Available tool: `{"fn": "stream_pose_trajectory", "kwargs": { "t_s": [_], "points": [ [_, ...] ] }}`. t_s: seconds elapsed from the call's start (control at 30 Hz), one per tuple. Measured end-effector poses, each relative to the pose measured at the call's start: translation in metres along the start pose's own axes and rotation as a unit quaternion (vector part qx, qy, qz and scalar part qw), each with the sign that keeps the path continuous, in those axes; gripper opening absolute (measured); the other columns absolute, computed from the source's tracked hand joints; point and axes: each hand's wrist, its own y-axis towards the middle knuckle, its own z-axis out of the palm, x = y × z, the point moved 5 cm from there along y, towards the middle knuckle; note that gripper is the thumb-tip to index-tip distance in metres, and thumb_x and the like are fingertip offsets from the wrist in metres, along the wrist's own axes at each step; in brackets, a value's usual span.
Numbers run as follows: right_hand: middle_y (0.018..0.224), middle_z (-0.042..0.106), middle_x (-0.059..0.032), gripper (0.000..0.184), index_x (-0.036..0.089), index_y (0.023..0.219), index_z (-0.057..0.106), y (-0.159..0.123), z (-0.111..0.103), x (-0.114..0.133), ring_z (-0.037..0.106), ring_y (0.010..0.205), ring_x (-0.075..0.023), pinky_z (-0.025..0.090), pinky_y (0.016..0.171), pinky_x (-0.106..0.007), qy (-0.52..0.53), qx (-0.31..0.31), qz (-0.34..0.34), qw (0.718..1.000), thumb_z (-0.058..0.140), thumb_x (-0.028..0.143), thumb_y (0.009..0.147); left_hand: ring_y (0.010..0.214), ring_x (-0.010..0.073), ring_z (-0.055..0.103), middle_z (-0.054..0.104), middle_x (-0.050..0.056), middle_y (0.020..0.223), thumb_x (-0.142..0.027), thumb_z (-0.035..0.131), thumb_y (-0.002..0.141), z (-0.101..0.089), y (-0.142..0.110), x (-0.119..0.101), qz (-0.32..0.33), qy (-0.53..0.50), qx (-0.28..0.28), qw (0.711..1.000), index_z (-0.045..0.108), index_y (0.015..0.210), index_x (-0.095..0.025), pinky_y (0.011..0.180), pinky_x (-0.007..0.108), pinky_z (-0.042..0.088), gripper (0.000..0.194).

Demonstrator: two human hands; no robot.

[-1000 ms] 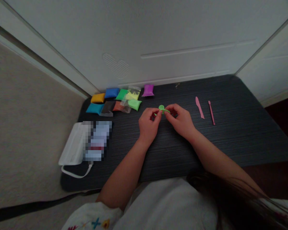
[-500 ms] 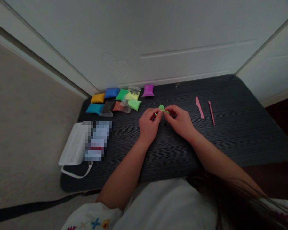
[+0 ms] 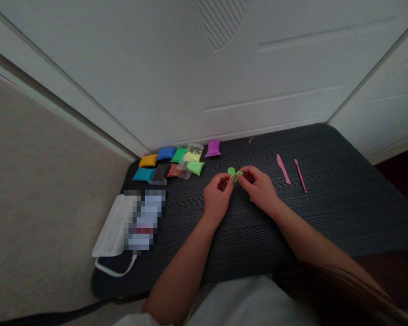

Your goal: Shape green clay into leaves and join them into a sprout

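Note:
Between my two hands, above the middle of the dark table, is a flattened piece of light green modelling clay [image 3: 237, 175]. My left hand [image 3: 216, 195] pinches its left end with thumb and fingers. On the other end, the fingertips of my right hand [image 3: 260, 188] close in a similar pinch. A round light green disc [image 3: 231, 170] shows just behind the piece; I cannot tell whether the two are joined. A tiny green bit [image 3: 251, 199] peeks out under my right hand, mostly hidden.
Several clay packets, among them a blue one [image 3: 166, 153] and a purple one [image 3: 213, 148], lie at the back left. A pink plastic knife [image 3: 283, 169] and a thin pink stick tool [image 3: 300, 175] lie right. A white object [image 3: 110, 226] with a cable sits front left.
The camera has tilted up, so the table sits lower in the picture. Both hands still pinch the green clay, which is turned slightly. The tiny green bit beneath my right hand now shows.

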Motion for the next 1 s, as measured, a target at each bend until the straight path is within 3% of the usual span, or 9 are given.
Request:
{"fn": "stream_pose_trajectory", "kwargs": {
  "t_s": [0.2,0.4,0.53,0.67,1.0],
  "points": [
    [0.077,0.060,-0.0009,0.013,0.021,0.084,0.056,0.0000,-0.0007,0.0026,0.055,0.068,-0.0139,0.044,0.064,-0.028,0.011,0.001,-0.011,1.000,0.050,0.030,0.077,0.058,0.0099,0.052,0.060,-0.001,0.070,-0.035,0.055,0.072,0.0044,-0.0003,0.0022,-0.015,-0.004,0.028,0.999,0.058,0.078,-0.020,0.055,0.023,0.042,0.017],
    [0.080,0.059,-0.0013,0.021,0.022,0.096,0.055,0.0004,0.0012,0.0011,0.055,0.069,-0.0135,0.045,0.065,-0.028,0.034,0.008,-0.007,0.999,0.050,0.031,0.077,0.062,0.0101,0.053,0.058,-0.001,0.070,-0.035,0.054,0.074,-0.0010,0.0004,0.0034,-0.034,-0.051,0.003,0.998,0.058,0.077,-0.019,0.058,0.023,0.042,0.017],
    [0.077,0.059,-0.0011,0.015,0.021,0.088,0.057,-0.0006,0.0019,0.0034,0.054,0.068,-0.0136,0.043,0.063,-0.028,0.000,0.019,-0.019,1.000,0.050,0.029,0.078,0.064,0.0102,0.053,0.057,-0.001,0.069,-0.034,0.055,0.074,-0.0046,0.0020,0.0030,-0.045,-0.082,-0.026,0.995,0.057,0.075,-0.018,0.062,0.023,0.043,0.016],
    [0.074,0.059,-0.0002,0.012,0.021,0.082,0.058,-0.0012,0.0015,0.0070,0.052,0.066,-0.0134,0.041,0.062,-0.027,-0.036,0.019,-0.040,0.998,0.049,0.028,0.079,0.066,0.0102,0.054,0.056,-0.001,0.071,-0.034,0.054,0.074,-0.0024,0.0020,0.0024,-0.044,-0.091,-0.015,0.995,0.055,0.076,-0.018,0.063,0.023,0.044,0.017],
    [0.072,0.057,-0.0002,0.011,0.019,0.077,0.056,-0.0019,0.0022,0.0046,0.052,0.066,-0.0124,0.039,0.062,-0.025,-0.079,0.023,-0.047,0.995,0.047,0.025,0.079,0.062,0.0095,0.051,0.056,-0.002,0.070,-0.035,0.047,0.079,-0.0023,-0.0010,-0.0052,0.021,0.070,0.015,0.997,0.054,0.077,-0.018,0.060,0.022,0.040,0.018]
  ]
}}
